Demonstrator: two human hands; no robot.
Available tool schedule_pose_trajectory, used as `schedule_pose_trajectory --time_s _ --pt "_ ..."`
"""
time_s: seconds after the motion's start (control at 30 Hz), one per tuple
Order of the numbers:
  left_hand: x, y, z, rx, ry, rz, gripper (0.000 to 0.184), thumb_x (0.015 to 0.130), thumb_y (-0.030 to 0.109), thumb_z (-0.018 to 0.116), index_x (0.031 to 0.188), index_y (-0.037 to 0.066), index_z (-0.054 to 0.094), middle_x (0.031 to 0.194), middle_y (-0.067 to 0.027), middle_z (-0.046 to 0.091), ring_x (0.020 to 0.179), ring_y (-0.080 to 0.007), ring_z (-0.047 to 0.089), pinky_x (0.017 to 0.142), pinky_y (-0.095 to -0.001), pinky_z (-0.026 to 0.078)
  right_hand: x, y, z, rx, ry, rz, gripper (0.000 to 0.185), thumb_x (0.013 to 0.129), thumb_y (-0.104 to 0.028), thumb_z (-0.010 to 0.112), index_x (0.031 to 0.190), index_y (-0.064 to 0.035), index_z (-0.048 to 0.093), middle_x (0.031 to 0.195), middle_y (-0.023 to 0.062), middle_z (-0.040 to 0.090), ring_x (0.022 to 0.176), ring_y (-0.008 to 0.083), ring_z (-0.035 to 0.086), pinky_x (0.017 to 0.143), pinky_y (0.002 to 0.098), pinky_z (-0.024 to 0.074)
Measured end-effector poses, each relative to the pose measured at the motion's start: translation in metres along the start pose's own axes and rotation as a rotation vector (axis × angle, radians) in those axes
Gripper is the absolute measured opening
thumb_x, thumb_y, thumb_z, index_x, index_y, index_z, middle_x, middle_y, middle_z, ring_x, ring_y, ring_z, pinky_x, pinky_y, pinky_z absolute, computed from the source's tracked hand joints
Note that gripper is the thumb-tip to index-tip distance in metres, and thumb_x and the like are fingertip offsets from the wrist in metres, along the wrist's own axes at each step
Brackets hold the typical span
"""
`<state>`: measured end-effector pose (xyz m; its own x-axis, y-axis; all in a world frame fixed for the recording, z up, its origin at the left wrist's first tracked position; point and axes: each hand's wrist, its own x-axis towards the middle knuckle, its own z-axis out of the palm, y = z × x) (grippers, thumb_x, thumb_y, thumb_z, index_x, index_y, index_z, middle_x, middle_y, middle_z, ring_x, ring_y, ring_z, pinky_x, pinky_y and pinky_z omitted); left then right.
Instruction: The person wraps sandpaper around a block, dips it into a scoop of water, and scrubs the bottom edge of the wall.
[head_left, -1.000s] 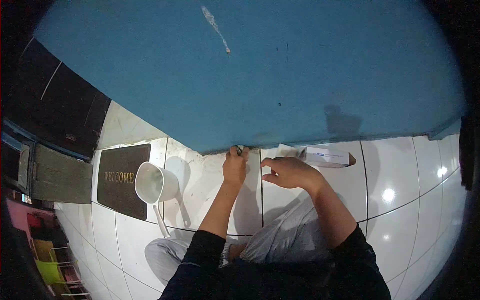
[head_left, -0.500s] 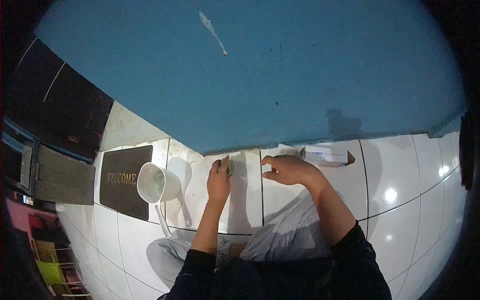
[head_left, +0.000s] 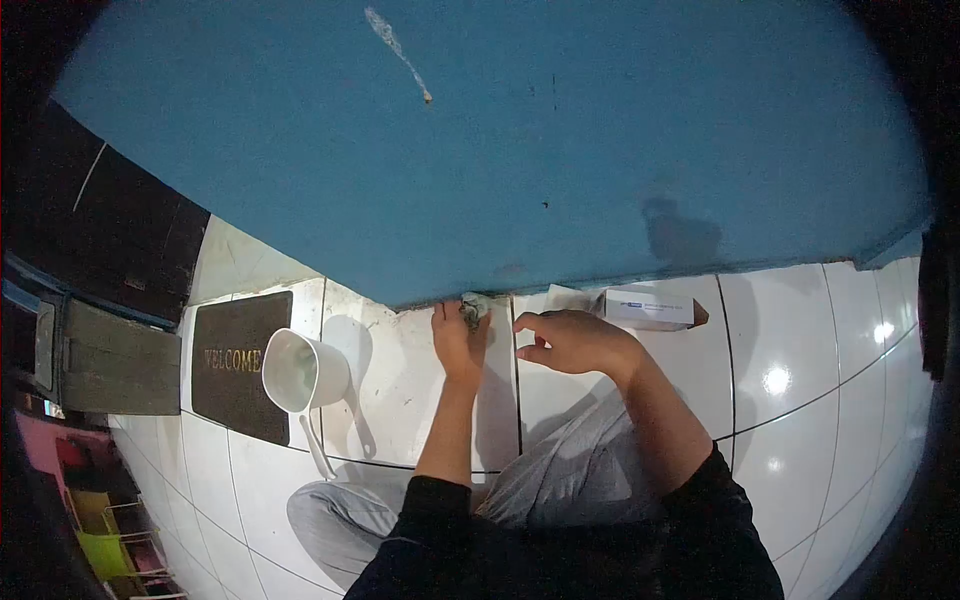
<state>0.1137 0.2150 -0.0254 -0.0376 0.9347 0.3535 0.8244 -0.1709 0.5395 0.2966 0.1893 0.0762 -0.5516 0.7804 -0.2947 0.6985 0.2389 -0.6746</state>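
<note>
My left hand (head_left: pixel 458 348) is on the white floor tiles at the foot of the blue wall. Its fingers close around a crumpled, dirty grey-white wad (head_left: pixel 473 310), perhaps tissue or cloth; the material is hard to make out. To the right, my right hand (head_left: pixel 578 341) hovers over the tiles with curved fingers and the thumb apart from the index finger. Nothing shows between them. Just beyond that hand lies a white box (head_left: pixel 652 308) with blue print and a brown open end. A white flat piece (head_left: pixel 568 298) is beside the box.
A white long-handled dipper (head_left: pixel 325 372) stands on the left, beside a dark WELCOME mat (head_left: pixel 235 395). The blue wall (head_left: pixel 560 150) rises in front. My crossed legs in grey jeans (head_left: pixel 570 470) are close below my hands. Chairs (head_left: pixel 105 550) show at the lower left.
My left hand has moved forward and to the right, carrying the wad up to the wall's base. My right hand has barely moved. The view has shifted slightly.
</note>
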Motion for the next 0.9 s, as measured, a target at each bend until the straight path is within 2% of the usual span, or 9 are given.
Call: schedule_pose_trajectory --time_s 0.17,0.4,0.47,0.53,0.6,0.7,0.73,0.8,0.9 --pt "0.001 0.007 0.023 0.022 0.205 -0.072 0.042 0.059 0.018 0.073 0.085 -0.002 0.045 0.082 -0.0177 0.047 0.080 -0.0356 0.046 0.071 -0.0409 0.039 -0.004 -0.005 -0.003 0.027 -0.005 -0.007 0.037 0.080 -0.032 0.049 0.106 -0.0052 0.046 0.086 0.0198 0.058 0.085 0.0325 0.056 0.075 0.0416 0.0413" --pt "0.007 -0.001 0.020 0.069 0.160 -0.080 0.043 0.059 0.019 0.072 0.085 -0.002 0.045 0.083 -0.0179 0.046 0.081 -0.0358 0.046 0.071 -0.0423 0.038 -0.007 -0.002 -0.001 0.006 0.068 -0.030 0.037 0.081 -0.032 0.049 0.105 -0.0042 0.046 0.084 0.0193 0.058 0.080 0.0324 0.057 0.071 0.0407 0.0423" --pt "0.010 -0.008 0.010 0.103 0.080 -0.190 0.045 0.059 0.018 0.072 0.088 -0.003 0.045 0.091 -0.0185 0.047 0.088 -0.0359 0.046 0.075 -0.0411 0.040 -0.008 -0.005 -0.004 0.005 0.046 -0.025 0.037 0.081 -0.032 0.049 0.105 -0.0041 0.046 0.085 0.0192 0.058 0.081 0.0324 0.057 0.072 0.0406 0.0421" --pt "0.012 -0.011 0.001 0.117 0.077 -0.217 0.045 0.059 0.018 0.072 0.088 -0.003 0.045 0.091 -0.0185 0.048 0.088 -0.0358 0.046 0.075 -0.0414 0.040 -0.008 -0.004 -0.004 0.007 0.023 -0.021 0.037 0.081 -0.032 0.049 0.105 -0.0041 0.046 0.086 0.0191 0.058 0.082 0.0325 0.056 0.072 0.0406 0.0419" --pt "0.016 -0.015 -0.006 0.121 0.035 -0.266 0.045 0.059 0.019 0.072 0.087 -0.004 0.045 0.090 -0.0185 0.049 0.088 -0.0358 0.047 0.076 -0.0418 0.040 -0.005 0.001 0.001 -0.046 0.092 -0.053 0.034 0.081 -0.031 0.051 0.106 -0.0071 0.046 0.080 0.0138 0.060 0.075 0.0273 0.058 0.066 0.0362 0.0430" --pt "0.013 -0.014 -0.006 0.087 0.008 -0.332 0.045 0.059 0.019 0.072 0.087 -0.003 0.046 0.090 -0.0184 0.049 0.088 -0.0357 0.047 0.077 -0.0416 0.040 -0.002 0.000 -0.001 -0.027 0.090 -0.060 0.033 0.081 -0.030 0.051 0.105 -0.0071 0.047 0.080 0.0148 0.059 0.074 0.0278 0.058 0.065 0.0359 0.0433" --pt "0.010 -0.016 0.001 0.094 0.011 -0.333 0.045 0.059 0.019 0.072 0.087 -0.003 0.046 0.090 -0.0184 0.049 0.088 -0.0357 0.047 0.077 -0.0416 0.040 0.000 -0.001 -0.001 -0.024 0.089 -0.067 0.033 0.081 -0.030 0.051 0.105 -0.0071 0.047 0.080 0.0148 0.059 0.074 0.0278 0.058 0.065 0.0359 0.0433" --pt "0.004 -0.018 0.018 0.078 0.058 -0.060 0.044 0.058 0.019 0.072 0.087 -0.003 0.046 0.089 -0.0189 0.050 0.088 -0.0358 0.047 0.077 -0.0411 0.040 0.004 -0.004 -0.001 -0.028 0.100 -0.073 0.034 0.081 -0.030 0.051 0.104 -0.0061 0.047 0.080 0.0150 0.059 0.074 0.0276 0.058 0.064 0.0357 0.0435" --pt "0.001 0.004 0.024 0.010 0.040 -0.115 0.045 0.058 0.019 0.072 0.088 -0.002 0.046 0.090 -0.0192 0.049 0.088 -0.0355 0.047 0.078 -0.0408 0.039 0.004 -0.010 -0.005 -0.008 0.039 -0.050 0.035 0.081 -0.030 0.051 0.105 -0.0058 0.046 0.082 0.0152 0.059 0.074 0.0277 0.058 0.063 0.0357 0.0437"
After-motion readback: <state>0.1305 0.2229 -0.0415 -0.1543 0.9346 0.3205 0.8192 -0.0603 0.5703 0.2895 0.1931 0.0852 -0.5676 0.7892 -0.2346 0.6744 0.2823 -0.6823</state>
